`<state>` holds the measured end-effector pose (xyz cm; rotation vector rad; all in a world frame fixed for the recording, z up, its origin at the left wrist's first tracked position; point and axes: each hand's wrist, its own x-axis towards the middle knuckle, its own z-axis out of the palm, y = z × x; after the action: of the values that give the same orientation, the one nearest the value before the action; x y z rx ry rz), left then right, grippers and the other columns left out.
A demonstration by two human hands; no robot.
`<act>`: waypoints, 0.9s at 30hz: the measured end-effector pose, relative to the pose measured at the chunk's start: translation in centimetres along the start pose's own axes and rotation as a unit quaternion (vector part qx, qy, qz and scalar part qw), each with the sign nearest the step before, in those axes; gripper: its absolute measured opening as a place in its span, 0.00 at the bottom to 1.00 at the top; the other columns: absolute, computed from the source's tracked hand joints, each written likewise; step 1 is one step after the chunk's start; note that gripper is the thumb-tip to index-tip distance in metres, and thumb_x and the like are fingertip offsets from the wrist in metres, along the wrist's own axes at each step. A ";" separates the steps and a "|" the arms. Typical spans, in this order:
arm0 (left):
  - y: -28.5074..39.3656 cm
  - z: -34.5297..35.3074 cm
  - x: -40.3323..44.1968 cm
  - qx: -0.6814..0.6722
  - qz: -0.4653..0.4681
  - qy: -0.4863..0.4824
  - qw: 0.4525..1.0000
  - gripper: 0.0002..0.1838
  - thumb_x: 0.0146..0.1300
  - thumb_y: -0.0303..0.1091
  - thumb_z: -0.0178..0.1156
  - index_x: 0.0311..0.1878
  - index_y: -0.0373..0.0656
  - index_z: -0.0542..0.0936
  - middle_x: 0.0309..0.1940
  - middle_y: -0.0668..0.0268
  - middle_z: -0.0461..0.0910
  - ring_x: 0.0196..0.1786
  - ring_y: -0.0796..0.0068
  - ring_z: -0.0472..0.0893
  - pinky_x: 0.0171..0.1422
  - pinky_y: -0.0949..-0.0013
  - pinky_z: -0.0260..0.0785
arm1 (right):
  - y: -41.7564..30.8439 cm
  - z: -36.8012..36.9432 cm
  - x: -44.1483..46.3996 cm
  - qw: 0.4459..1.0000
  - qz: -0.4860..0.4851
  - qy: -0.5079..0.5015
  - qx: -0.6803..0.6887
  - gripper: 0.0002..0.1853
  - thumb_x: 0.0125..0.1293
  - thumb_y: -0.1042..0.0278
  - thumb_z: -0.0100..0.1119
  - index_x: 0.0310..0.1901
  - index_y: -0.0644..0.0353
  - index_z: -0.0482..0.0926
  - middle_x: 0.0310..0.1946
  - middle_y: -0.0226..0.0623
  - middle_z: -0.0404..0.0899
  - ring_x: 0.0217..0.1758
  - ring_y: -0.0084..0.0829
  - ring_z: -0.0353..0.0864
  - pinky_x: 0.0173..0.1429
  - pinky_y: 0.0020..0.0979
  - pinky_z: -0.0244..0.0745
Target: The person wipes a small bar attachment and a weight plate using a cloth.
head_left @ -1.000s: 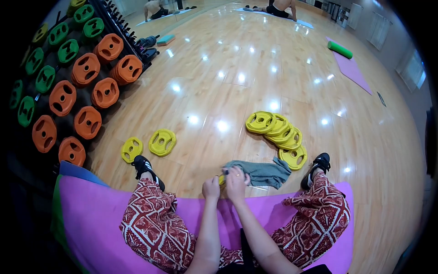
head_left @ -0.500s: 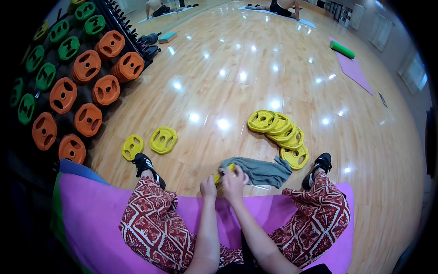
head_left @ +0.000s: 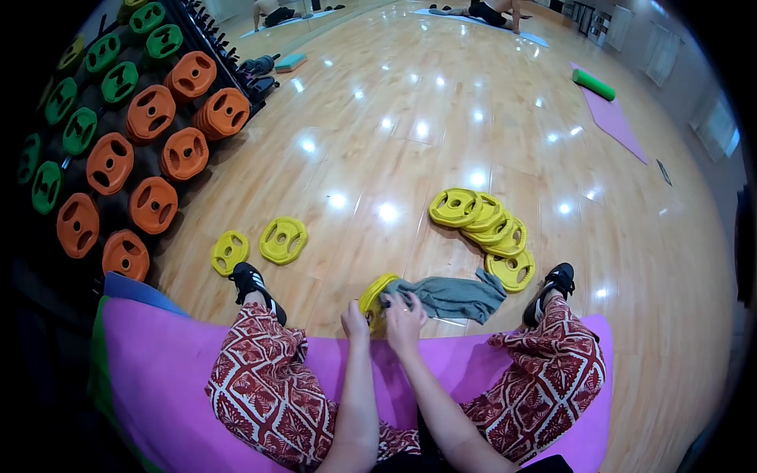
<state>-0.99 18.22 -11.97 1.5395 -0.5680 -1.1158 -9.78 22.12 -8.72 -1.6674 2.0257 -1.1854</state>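
A yellow weight plate (head_left: pixel 372 296) is tilted up on edge between my hands, just above the front of the mat. My left hand (head_left: pixel 356 321) grips its left rim with curled fingers. Bunched under the fingers of my right hand (head_left: pixel 405 322) is one end of a grey cloth (head_left: pixel 457 296), pressed against the plate's right side. The rest of that cloth trails over the wooden floor to the right. Part of the plate's face is hidden by my right hand and the cloth.
Two yellow plates (head_left: pixel 283 240) lie on the floor at left; several overlapping yellow plates (head_left: pixel 490 220) lie at right. A rack of orange plates (head_left: pixel 151 113) and green ones stands left. My legs rest on a purple mat (head_left: pixel 169 347). Far back, a person (head_left: pixel 493 12) is on a mat.
The plate has turned from nearly edge-on to show more of its face. My right hand has shifted slightly down, and the cloth's end now reaches the plate.
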 end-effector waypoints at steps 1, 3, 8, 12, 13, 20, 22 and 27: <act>-0.3 -0.1 0.2 -0.063 -0.027 -0.009 0.998 0.19 0.56 0.40 0.44 0.18 0.36 0.73 0.11 0.67 0.67 0.13 0.79 0.66 0.16 0.75 0.55 | 0.8 0.0 0.1 0.999 0.051 0.006 -0.010 0.15 0.60 0.61 0.43 0.45 0.49 0.76 0.47 0.32 0.74 0.59 0.37 0.59 0.59 0.43 0.46; -0.7 -0.3 0.3 -0.063 -0.018 -0.002 0.998 0.18 0.56 0.39 0.44 0.18 0.36 0.73 0.11 0.67 0.68 0.12 0.79 0.65 0.15 0.75 0.54 | 2.2 -0.7 0.9 0.997 0.074 0.020 0.022 0.15 0.61 0.61 0.42 0.46 0.49 0.75 0.47 0.33 0.74 0.59 0.37 0.59 0.59 0.43 0.46; -0.7 -0.3 0.2 -0.013 -0.002 -0.011 1.000 0.19 0.56 0.40 0.43 0.19 0.34 0.73 0.13 0.65 0.70 0.14 0.77 0.67 0.18 0.71 0.57 | -0.1 -0.3 1.7 0.997 -0.005 0.011 0.073 0.17 0.63 0.60 0.40 0.50 0.50 0.73 0.51 0.35 0.71 0.60 0.38 0.58 0.60 0.40 0.46; -0.8 0.0 0.2 0.191 0.080 -0.034 0.978 0.23 0.54 0.44 0.42 0.25 0.29 0.74 0.20 0.47 0.74 0.26 0.54 0.75 0.33 0.57 0.63 | -0.8 0.1 0.6 0.998 -0.023 -0.019 0.057 0.17 0.60 0.61 0.41 0.49 0.51 0.74 0.49 0.34 0.73 0.60 0.36 0.59 0.60 0.40 0.45; -0.6 0.4 -0.4 0.233 0.080 -0.036 0.968 0.23 0.54 0.45 0.42 0.25 0.30 0.75 0.21 0.46 0.74 0.27 0.52 0.75 0.34 0.56 0.63 | 0.0 -0.1 0.7 0.998 -0.028 -0.003 0.049 0.16 0.60 0.62 0.42 0.48 0.50 0.74 0.48 0.34 0.73 0.59 0.36 0.59 0.60 0.40 0.44; 2.0 1.1 -2.3 0.320 0.095 -0.085 0.939 0.24 0.53 0.48 0.42 0.22 0.35 0.77 0.17 0.52 0.75 0.27 0.55 0.76 0.35 0.57 0.63 | 4.5 -1.0 2.3 0.979 0.164 0.024 0.118 0.17 0.62 0.60 0.38 0.50 0.50 0.73 0.48 0.34 0.72 0.59 0.37 0.59 0.60 0.40 0.45; 1.2 0.7 -1.7 0.318 0.112 -0.083 0.938 0.24 0.53 0.48 0.42 0.22 0.35 0.77 0.17 0.53 0.75 0.26 0.56 0.76 0.34 0.58 0.63 | 2.5 -0.7 1.7 0.988 0.099 0.042 0.109 0.17 0.63 0.61 0.38 0.50 0.50 0.73 0.49 0.35 0.71 0.59 0.37 0.58 0.60 0.40 0.46; -0.8 -0.3 0.2 0.216 0.084 -0.029 0.972 0.23 0.53 0.46 0.44 0.21 0.34 0.77 0.17 0.50 0.75 0.23 0.60 0.76 0.30 0.62 0.63 | -1.5 -0.2 0.1 0.998 0.006 0.009 0.057 0.17 0.64 0.59 0.38 0.49 0.51 0.74 0.48 0.37 0.73 0.59 0.38 0.60 0.60 0.39 0.45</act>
<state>-0.85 18.41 -12.77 1.7914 -1.0143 -0.9488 -8.91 22.12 -7.46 -1.5948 1.9355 -1.2924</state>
